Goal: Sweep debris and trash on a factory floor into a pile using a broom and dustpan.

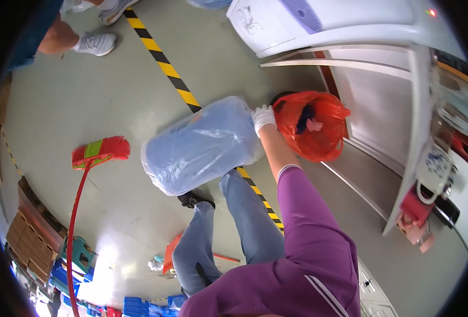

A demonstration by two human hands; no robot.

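My right hand (264, 117), in a white glove, is at the left edge of a trash bin lined with a red plastic bag (323, 145). Its fingers are bent and appear to grip the bin's edge. Inside the bag lie a dark piece and a pink scrap (313, 125). Close on the hand's other side is a large blue cylinder in clear plastic (199, 142), like a water-cooler bottle, lying across the floor before my legs. My left hand is out of view. A red-and-green broom (100, 151) stands out to the left, its red handle running off the lower edge.
Yellow-and-black floor tape (165, 66) passes under the blue cylinder. Another person's shoes (96, 44) are at the upper left. A white shelf frame (414, 105) and a white appliance (345, 21) flank the bin. Behind my legs lies an orange-red dustpan (170, 253).
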